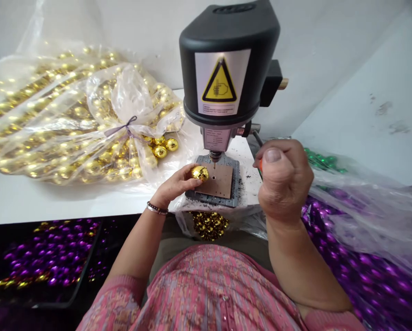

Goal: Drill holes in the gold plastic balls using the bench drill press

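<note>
A small black bench drill (228,64) stands on the white table (37,200), its bit over a brown board (220,180) on the grey base plate (236,186). My left hand (176,185) pinches a gold faceted ball (199,173) at the board's left edge, just left of and below the drill bit (213,160). My right hand (283,180) is a fist wrapped round the drill's feed handle (260,166), of which only an orange-red tip and a thin rod show.
A large tied clear bag of gold balls (64,115) lies on the table at left. Another bag of gold balls (208,224) hangs below the table edge. Purple beads (50,250) fill a tray at lower left, and purple balls in plastic (368,271) lie at right, green ones (321,161) behind.
</note>
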The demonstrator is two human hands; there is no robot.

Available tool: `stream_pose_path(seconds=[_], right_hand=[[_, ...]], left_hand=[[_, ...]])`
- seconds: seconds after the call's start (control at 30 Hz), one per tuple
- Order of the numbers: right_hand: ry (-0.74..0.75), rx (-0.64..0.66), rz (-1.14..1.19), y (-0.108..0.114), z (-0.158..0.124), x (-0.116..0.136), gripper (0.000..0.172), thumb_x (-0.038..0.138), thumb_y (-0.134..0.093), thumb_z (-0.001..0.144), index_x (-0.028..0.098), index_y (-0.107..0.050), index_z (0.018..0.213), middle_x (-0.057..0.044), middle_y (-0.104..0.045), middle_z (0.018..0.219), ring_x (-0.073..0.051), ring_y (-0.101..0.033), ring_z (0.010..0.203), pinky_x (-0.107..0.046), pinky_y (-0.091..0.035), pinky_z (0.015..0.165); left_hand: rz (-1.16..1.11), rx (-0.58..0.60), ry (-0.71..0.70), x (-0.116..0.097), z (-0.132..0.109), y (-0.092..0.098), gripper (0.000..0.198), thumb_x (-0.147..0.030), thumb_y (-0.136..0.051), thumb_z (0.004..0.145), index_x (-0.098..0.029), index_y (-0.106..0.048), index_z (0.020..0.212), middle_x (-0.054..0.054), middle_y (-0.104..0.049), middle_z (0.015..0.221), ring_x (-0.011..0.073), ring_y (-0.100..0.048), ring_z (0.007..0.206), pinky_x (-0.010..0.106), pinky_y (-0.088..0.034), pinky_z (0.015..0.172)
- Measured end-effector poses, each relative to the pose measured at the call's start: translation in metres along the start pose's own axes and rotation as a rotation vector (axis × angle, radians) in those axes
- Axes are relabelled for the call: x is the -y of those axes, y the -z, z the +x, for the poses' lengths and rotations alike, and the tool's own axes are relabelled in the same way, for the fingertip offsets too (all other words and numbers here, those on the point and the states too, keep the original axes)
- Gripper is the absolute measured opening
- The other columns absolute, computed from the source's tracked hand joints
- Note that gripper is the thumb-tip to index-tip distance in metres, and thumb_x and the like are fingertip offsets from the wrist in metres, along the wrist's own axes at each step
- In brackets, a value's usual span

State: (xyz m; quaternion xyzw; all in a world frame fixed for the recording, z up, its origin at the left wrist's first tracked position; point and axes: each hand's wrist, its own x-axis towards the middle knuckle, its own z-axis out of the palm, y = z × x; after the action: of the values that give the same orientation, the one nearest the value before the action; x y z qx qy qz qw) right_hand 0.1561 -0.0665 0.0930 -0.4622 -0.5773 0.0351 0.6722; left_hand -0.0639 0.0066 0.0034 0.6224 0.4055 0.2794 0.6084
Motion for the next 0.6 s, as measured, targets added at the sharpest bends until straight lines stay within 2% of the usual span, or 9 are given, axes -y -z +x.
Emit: stream_pose_path(seconds=[0.1, 0.17, 0.2, 0.27, 0.37, 0.43, 0.6], right_hand=[[-0.010, 0.011, 0.013, 0.000, 0.000, 0.000, 0.027, 0.042, -0.049, 0.096, 0.022, -0.059, 0.080, 0.005, -0.052, 0.066, -0.005, -0.046, 0.057, -0.022, -0.039, 0.055], [-0.031, 0.017, 0.011, 0.000, -0.001, 0.001, 0.028, 0.044, -0.048, 0.096, 0.023, -0.058, 0.081, 0.005, -0.051, 0.065, -0.005, -0.045, 0.057, -0.022, -0.039, 0.055], [-0.043, 0.018, 0.006, 0.000, -0.001, 0.001, 0.029, 0.045, -0.047, 0.096, 0.024, -0.059, 0.081, 0.005, -0.051, 0.065, -0.006, -0.046, 0.057, -0.023, -0.040, 0.055], [-0.058, 0.024, -0.005, 0.000, -0.001, 0.002, 0.030, 0.047, -0.047, 0.095, 0.024, -0.059, 0.081, 0.004, -0.051, 0.065, -0.007, -0.047, 0.058, -0.023, -0.040, 0.055], [-0.056, 0.020, -0.013, 0.000, -0.001, 0.002, 0.031, 0.048, -0.047, 0.095, 0.024, -0.059, 0.081, 0.004, -0.050, 0.064, -0.007, -0.047, 0.057, -0.024, -0.040, 0.054], [-0.062, 0.020, -0.017, 0.000, -0.002, 0.002, 0.031, 0.049, -0.046, 0.095, 0.024, -0.059, 0.080, 0.004, -0.050, 0.065, -0.007, -0.047, 0.058, -0.024, -0.040, 0.055], [-0.077, 0.026, -0.016, 0.000, -0.002, 0.002, 0.033, 0.050, -0.045, 0.095, 0.024, -0.058, 0.080, 0.003, -0.049, 0.065, -0.007, -0.047, 0.058, -0.024, -0.041, 0.055]], left_hand=[[0.070, 0.000, -0.028, 0.000, 0.000, 0.001, 0.068, -0.038, -0.075, 0.076, -0.017, -0.053, 0.137, 0.010, -0.063, 0.128, 0.0246, -0.059, 0.113, 0.036, -0.049, 0.097], [0.131, 0.001, -0.058, -0.001, 0.000, 0.000, 0.068, -0.038, -0.074, 0.077, -0.018, -0.051, 0.138, 0.011, -0.062, 0.132, 0.0258, -0.057, 0.120, 0.038, -0.047, 0.102], [0.147, 0.000, -0.055, -0.002, -0.001, 0.000, 0.067, -0.038, -0.072, 0.079, -0.019, -0.049, 0.139, 0.010, -0.062, 0.130, 0.0251, -0.058, 0.117, 0.037, -0.048, 0.100], [0.115, -0.010, -0.010, -0.003, -0.001, -0.002, 0.064, -0.039, -0.064, 0.084, -0.023, -0.042, 0.142, 0.009, -0.066, 0.121, 0.0224, -0.065, 0.103, 0.035, -0.054, 0.085], [-0.037, -0.052, 0.066, -0.001, -0.001, -0.004, 0.059, -0.041, -0.051, 0.089, -0.029, -0.034, 0.144, 0.008, -0.067, 0.114, 0.0188, -0.068, 0.085, 0.030, -0.053, 0.067], [-0.088, -0.085, 0.066, 0.001, -0.001, -0.006, 0.061, -0.043, -0.052, 0.088, -0.029, -0.034, 0.144, 0.010, -0.065, 0.119, 0.0172, -0.068, 0.084, 0.029, -0.053, 0.066], [0.006, -0.103, 0.010, 0.000, 0.001, -0.011, 0.081, -0.036, -0.075, 0.071, -0.024, -0.042, 0.143, 0.010, -0.063, 0.126, 0.0193, -0.064, 0.097, 0.029, -0.055, 0.077]])
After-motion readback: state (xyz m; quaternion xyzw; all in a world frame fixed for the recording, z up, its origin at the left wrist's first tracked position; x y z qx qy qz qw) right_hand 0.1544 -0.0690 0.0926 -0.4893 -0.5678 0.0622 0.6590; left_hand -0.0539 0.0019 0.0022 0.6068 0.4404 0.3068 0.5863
